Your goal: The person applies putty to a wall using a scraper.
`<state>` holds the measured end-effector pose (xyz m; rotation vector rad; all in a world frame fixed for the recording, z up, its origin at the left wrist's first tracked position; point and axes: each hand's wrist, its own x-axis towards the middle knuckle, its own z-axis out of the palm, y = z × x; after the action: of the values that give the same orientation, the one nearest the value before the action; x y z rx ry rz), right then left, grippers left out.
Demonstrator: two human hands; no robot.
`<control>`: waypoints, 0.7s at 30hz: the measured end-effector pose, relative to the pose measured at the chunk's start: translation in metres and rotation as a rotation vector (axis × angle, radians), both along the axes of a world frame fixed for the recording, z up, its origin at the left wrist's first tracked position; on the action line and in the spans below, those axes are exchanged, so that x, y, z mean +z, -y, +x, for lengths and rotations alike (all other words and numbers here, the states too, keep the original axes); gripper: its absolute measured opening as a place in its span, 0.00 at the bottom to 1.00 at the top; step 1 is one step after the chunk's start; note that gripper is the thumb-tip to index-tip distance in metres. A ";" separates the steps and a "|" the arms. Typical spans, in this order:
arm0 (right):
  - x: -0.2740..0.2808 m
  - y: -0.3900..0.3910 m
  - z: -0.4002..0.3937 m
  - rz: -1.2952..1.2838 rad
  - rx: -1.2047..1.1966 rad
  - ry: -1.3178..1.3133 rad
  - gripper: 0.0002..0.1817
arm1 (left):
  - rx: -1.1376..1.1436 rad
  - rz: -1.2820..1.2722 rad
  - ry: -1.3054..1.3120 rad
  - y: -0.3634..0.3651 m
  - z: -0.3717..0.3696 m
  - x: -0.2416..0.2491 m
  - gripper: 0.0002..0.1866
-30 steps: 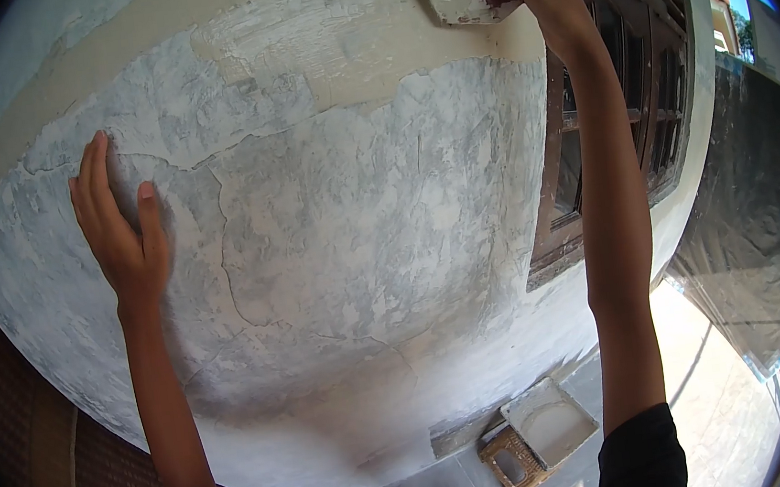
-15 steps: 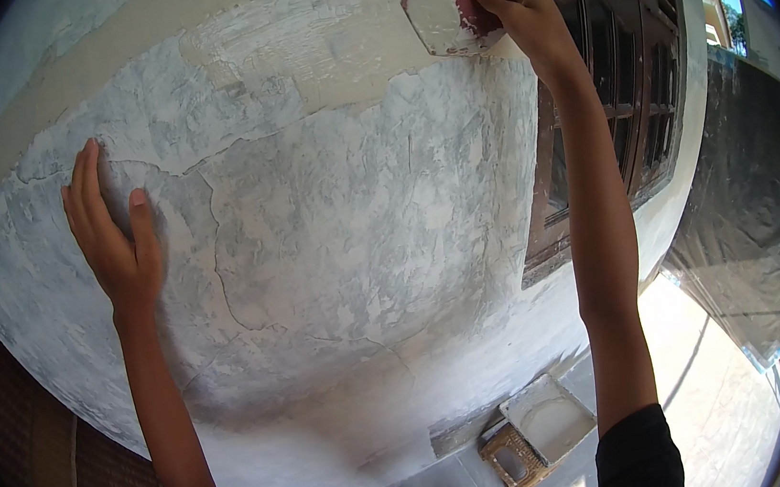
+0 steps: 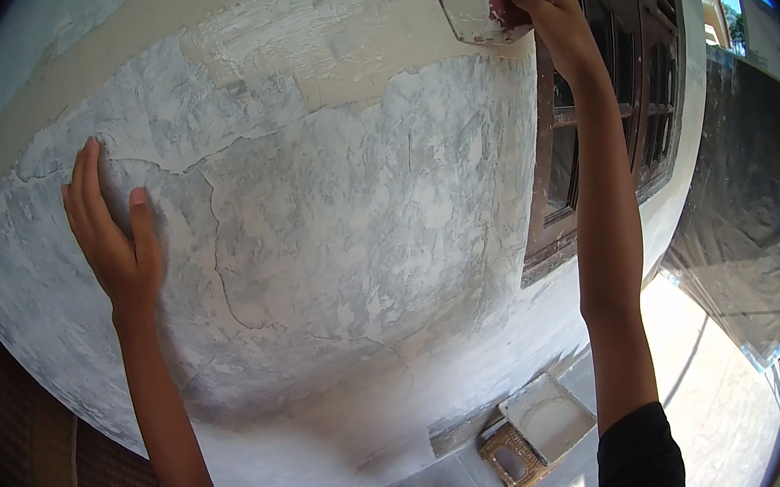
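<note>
The angular-edged scraper (image 3: pixel 481 4), red and caked pale, is lying against the wall (image 3: pixel 356 199) at one o'clock, the right hand (image 3: pixel 556 13) pinching its red side. Toward ten o'clock, the left hand (image 3: pixel 111 227) is resting open on rough, cracked plaster. The wooden window (image 3: pixel 613 93) is standing at two o'clock.

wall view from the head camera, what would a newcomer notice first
Probably the big wall, patchy grey and white with cracks, filling the middle. Next, the dark red scraper in the right hand at the upper right, beside the brown window, while the left hand lies against the wall at the left. Low down, a square tray sits on the floor.
</note>
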<state>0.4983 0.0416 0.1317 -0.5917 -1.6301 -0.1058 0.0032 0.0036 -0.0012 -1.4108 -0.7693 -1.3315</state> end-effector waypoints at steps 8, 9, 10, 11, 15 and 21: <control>-0.001 -0.004 -0.016 -0.030 0.083 -0.047 0.20 | 0.016 0.004 0.001 0.000 0.002 0.001 0.29; 0.002 -0.010 -0.013 -0.018 0.021 -0.045 0.20 | 0.008 0.003 -0.002 0.000 0.001 0.000 0.29; 0.003 -0.013 -0.009 -0.007 -0.039 -0.042 0.20 | 0.002 0.002 -0.004 0.000 0.000 0.000 0.29; 0.004 -0.008 -0.003 -0.025 0.034 -0.045 0.19 | 0.005 0.004 -0.002 0.001 0.000 0.000 0.29; 0.006 0.005 0.008 -0.045 0.055 -0.169 0.17 | 0.023 -0.007 0.010 0.001 0.001 0.000 0.28; 0.002 -0.007 -0.026 0.010 -0.057 -0.068 0.20 | 0.001 -0.001 -0.002 0.000 0.002 0.000 0.28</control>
<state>0.4728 0.0482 0.1333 -0.6283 -1.5465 -0.1345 0.0054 0.0036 -0.0009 -1.4122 -0.7687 -1.3293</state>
